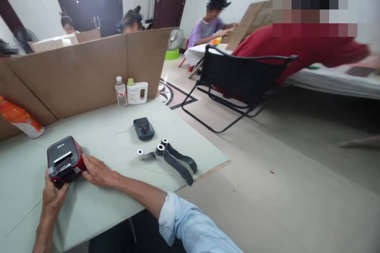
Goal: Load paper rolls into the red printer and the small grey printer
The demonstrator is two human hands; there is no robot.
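Observation:
A dark-topped, red-sided label printer [65,154] is between my hands at the left of the table. My left hand [53,193] grips its near left corner, fingers partly hidden behind it. Against its right side presses my right hand [96,170], fingers curled along the red casing. To the right lie a small white-cored roll [140,154] with a short dark tail, and two larger rolls, one nearer [160,149] and one farther [164,141], with long black strips unwound toward the table edge. Behind them sits a smaller dark handheld printer [144,128].
A cardboard partition [89,71] stands along the table's back. Before it are a clear water bottle [121,93] and a white jug [137,93]; an orange bottle [20,118] leans at left. Beyond the table's right edge stands a black folding chair [240,75]. Several people sit at other tables.

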